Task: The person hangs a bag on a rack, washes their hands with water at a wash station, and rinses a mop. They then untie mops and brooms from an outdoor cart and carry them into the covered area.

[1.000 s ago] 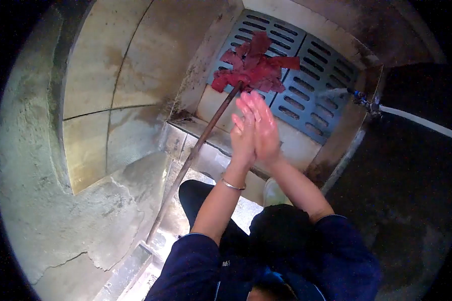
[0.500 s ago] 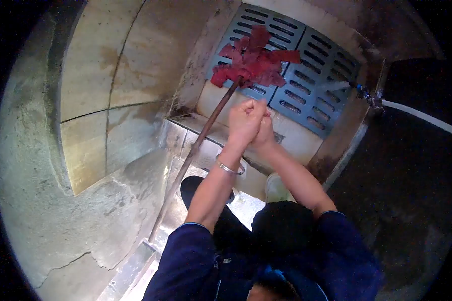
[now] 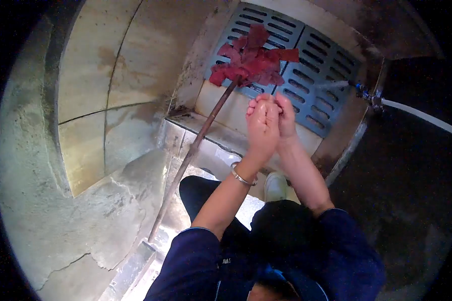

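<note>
My left hand (image 3: pixel 261 120), with a silver bracelet (image 3: pixel 242 174) on its wrist, is pressed against my right hand (image 3: pixel 286 120). Both look wet, and their fingers are folded around each other above the near edge of the blue-grey slotted floor grate (image 3: pixel 289 106). Part of the right hand's fingers is hidden behind the left. Just beyond them, a mop's red cloth-strip head (image 3: pixel 251 60) lies spread on the grate. Its brown wooden handle (image 3: pixel 201 135) runs down past my left arm, touching neither hand.
At the right, a tap (image 3: pixel 369 95) joined to a white hose (image 3: pixel 419 115) sprays water leftward over the grate. A tiled wall (image 3: pixel 90 90) rises at the left. My feet, one in a pale shoe (image 3: pixel 274 188), stand by a low ledge.
My joined hands have shifted right and turned against each other, the fingers now pointing more upward. The mop stays in place, and water keeps spraying.
</note>
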The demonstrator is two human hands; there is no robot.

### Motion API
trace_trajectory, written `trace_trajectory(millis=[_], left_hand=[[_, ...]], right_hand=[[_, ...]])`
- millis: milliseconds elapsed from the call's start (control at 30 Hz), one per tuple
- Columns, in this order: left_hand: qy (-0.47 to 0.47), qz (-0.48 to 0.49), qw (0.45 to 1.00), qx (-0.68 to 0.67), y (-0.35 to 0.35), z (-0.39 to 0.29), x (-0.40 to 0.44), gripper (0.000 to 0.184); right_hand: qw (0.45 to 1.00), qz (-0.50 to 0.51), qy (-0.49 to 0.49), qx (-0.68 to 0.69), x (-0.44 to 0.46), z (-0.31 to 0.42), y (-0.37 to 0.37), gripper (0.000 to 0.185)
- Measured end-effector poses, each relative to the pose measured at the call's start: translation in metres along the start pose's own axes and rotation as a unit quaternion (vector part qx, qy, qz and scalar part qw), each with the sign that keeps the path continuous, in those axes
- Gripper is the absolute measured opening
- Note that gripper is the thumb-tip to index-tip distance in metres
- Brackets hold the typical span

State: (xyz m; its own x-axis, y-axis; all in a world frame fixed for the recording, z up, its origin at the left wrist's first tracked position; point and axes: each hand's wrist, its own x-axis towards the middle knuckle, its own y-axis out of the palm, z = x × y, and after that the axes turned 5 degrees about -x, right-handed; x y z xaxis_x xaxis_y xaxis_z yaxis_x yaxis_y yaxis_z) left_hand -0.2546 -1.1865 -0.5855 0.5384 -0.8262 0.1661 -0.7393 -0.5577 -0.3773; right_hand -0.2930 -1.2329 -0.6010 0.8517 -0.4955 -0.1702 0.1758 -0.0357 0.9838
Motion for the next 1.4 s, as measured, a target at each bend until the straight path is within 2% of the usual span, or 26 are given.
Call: trace_trajectory(millis=[67, 133, 233, 267, 333, 400, 467, 500, 567, 600, 667, 700, 733, 800, 867, 933, 967, 1000, 1033, 1100, 1133, 1167, 1233, 1267, 1333, 1400], left_hand=[[-0.109, -0.009, 0.985, -0.136, -0.002, -0.002, 0.004, 0.024], [-0.211, -0.009, 0.926, -0.314, -0.005, -0.008, 0.004, 0.024], [-0.279, -0.008, 0.830, -0.483, -0.006, -0.019, 0.004, 0.025], [-0.286, -0.008, 0.806, -0.518, -0.006, -0.023, 0.004, 0.025], [-0.288, -0.011, 0.777, -0.560, -0.008, -0.031, 0.006, 0.026], [-0.275, -0.011, 0.766, -0.581, -0.007, -0.036, 0.012, 0.026], [-0.244, -0.002, 0.804, -0.543, -0.001, -0.032, 0.025, 0.027], [-0.222, 0.005, 0.840, -0.495, 0.001, -0.029, 0.030, 0.028], [-0.129, 0.044, 0.944, -0.301, 0.005, -0.015, 0.043, 0.029], [-0.061, 0.059, 0.978, -0.189, 0.007, -0.006, 0.045, 0.029], [0.129, 0.081, 0.985, 0.085, 0.004, 0.003, 0.049, 0.031], [0.165, 0.075, 0.972, 0.149, 0.004, 0.004, 0.047, 0.029], [0.163, 0.077, 0.972, 0.148, 0.005, 0.004, 0.043, 0.029], [0.135, 0.208, 0.904, 0.347, 0.008, 0.002, 0.039, 0.033], [0.107, 0.234, 0.888, 0.382, 0.013, -0.001, 0.033, 0.038], [-0.055, 0.149, 0.982, 0.102, 0.018, -0.006, 0.024, 0.024], [-0.053, 0.151, 0.982, 0.101, 0.021, -0.002, 0.018, 0.024], [-0.213, 0.176, 0.958, -0.077, 0.024, 0.008, 0.008, 0.026], [-0.284, 0.194, 0.923, -0.172, 0.026, 0.014, -0.005, 0.028], [-0.443, 0.186, 0.811, -0.335, 0.026, 0.022, -0.035, 0.032], [-0.525, 0.171, 0.729, -0.404, 0.022, 0.024, -0.049, 0.034], [-0.523, 0.180, 0.728, -0.406, 0.016, 0.027, -0.054, 0.034], [-0.515, 0.116, 0.767, -0.363, -0.001, 0.037, -0.060, 0.035], [-0.513, 0.120, 0.768, -0.363, -0.007, 0.042, -0.063, 0.035], [-0.507, 0.122, 0.791, -0.319, -0.017, 0.049, -0.068, 0.033], [-0.520, 0.126, 0.783, -0.319, -0.021, 0.044, -0.072, 0.032]], right_hand=[[0.991, -0.006, 0.011, -0.137, -0.002, 0.005, 0.013, 0.043], [0.991, 0.016, 0.018, -0.129, -0.002, 0.002, 0.015, 0.041], [0.990, 0.124, -0.003, 0.059, -0.004, -0.024, 0.000, 0.050], [0.988, 0.078, -0.079, 0.109, 0.000, -0.035, 0.000, 0.054], [0.975, 0.031, -0.154, 0.157, -0.003, -0.039, -0.003, 0.058], [0.968, 0.093, 0.116, 0.200, -0.013, -0.026, 0.011, 0.068], [0.962, 0.078, 0.125, 0.228, -0.011, -0.020, 0.014, 0.073], [0.983, -0.010, 0.103, 0.151, -0.013, -0.017, 0.018, 0.069], [0.983, -0.179, 0.036, -0.029, -0.013, -0.015, 0.033, 0.055], [0.982, -0.181, 0.039, -0.031, -0.013, -0.018, 0.033, 0.055], [0.971, -0.238, -0.008, 0.026, -0.006, -0.021, 0.032, 0.049], [0.966, -0.249, -0.069, 0.027, -0.005, -0.025, 0.034, 0.042], [0.965, -0.251, -0.070, 0.029, -0.007, -0.025, 0.032, 0.042], [0.948, -0.299, -0.106, 0.006, -0.009, -0.019, 0.026, 0.036], [0.927, -0.347, -0.143, -0.019, -0.013, -0.006, 0.016, 0.029], [0.913, -0.373, -0.160, -0.035, -0.018, 0.006, 0.002, 0.026], [0.928, -0.320, -0.185, -0.048, -0.018, 0.014, -0.009, 0.022], [0.938, -0.266, -0.211, -0.062, -0.020, 0.024, -0.025, 0.018], [0.977, -0.042, -0.161, 0.131, -0.018, 0.045, -0.059, 0.016], [0.950, -0.142, -0.210, 0.184, -0.008, 0.081, -0.097, 0.015], [0.921, -0.260, -0.263, 0.125, -0.002, 0.099, -0.114, 0.016], [0.917, -0.250, -0.272, 0.152, -0.002, 0.126, -0.148, 0.017], [0.897, -0.253, -0.347, 0.108, -0.008, 0.186, -0.229, 0.021], [0.823, -0.359, -0.415, 0.148, -0.004, 0.211, -0.251, 0.024], [0.804, -0.409, -0.407, 0.144, -0.004, 0.226, -0.231, 0.028], [0.811, -0.385, -0.418, 0.138, 0.004, 0.229, -0.228, 0.027]])
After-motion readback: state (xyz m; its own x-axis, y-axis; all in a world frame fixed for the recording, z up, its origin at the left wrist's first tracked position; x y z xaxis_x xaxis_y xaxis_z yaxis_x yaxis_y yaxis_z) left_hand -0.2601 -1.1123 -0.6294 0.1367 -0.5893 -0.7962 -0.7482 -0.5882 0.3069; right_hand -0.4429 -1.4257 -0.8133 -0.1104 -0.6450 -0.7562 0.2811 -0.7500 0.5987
